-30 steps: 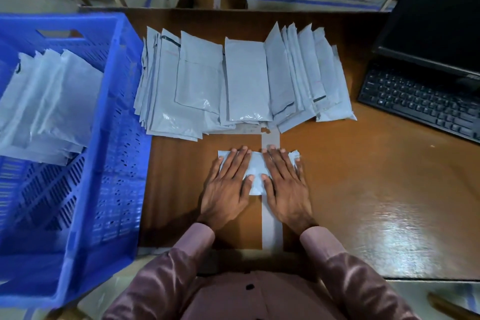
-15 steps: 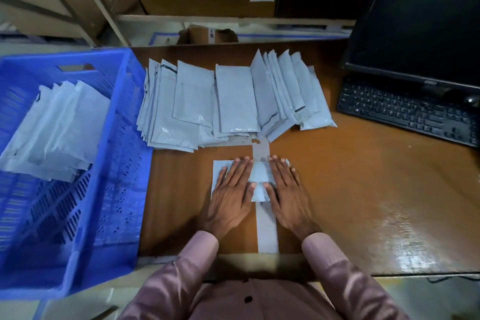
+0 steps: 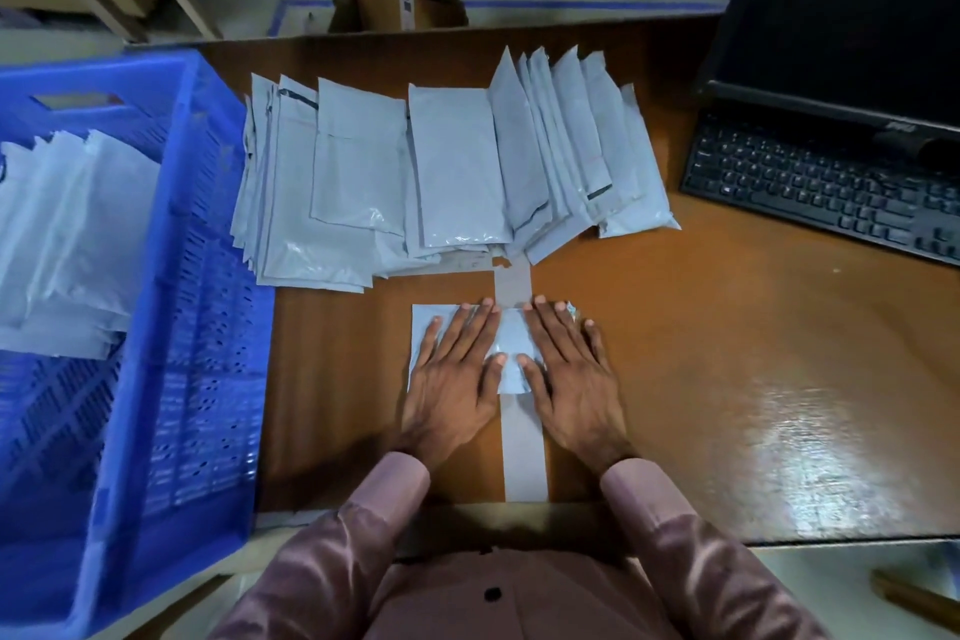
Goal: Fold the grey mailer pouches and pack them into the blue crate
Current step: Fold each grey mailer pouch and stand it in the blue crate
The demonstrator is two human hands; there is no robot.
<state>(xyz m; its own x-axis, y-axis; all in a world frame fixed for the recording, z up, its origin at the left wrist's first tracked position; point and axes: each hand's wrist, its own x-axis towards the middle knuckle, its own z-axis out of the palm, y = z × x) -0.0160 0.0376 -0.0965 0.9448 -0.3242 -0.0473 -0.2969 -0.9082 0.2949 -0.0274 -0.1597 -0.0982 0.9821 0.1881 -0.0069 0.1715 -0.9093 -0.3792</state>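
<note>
Brown wooden table (image 3: 675, 353) under us, and we've got both hands flat on a folded pouch (image 3: 511, 353) at the near middle, its long axis running left to right. Left hand (image 3: 452, 379) and right hand (image 3: 574, 374) press with straight, spread fingers. Beyond lies the pouch stack (image 3: 447, 172), long axes pointing away from us. Blue crate (image 3: 208, 276) at left holds folded pouches (image 3: 67, 234).
</note>
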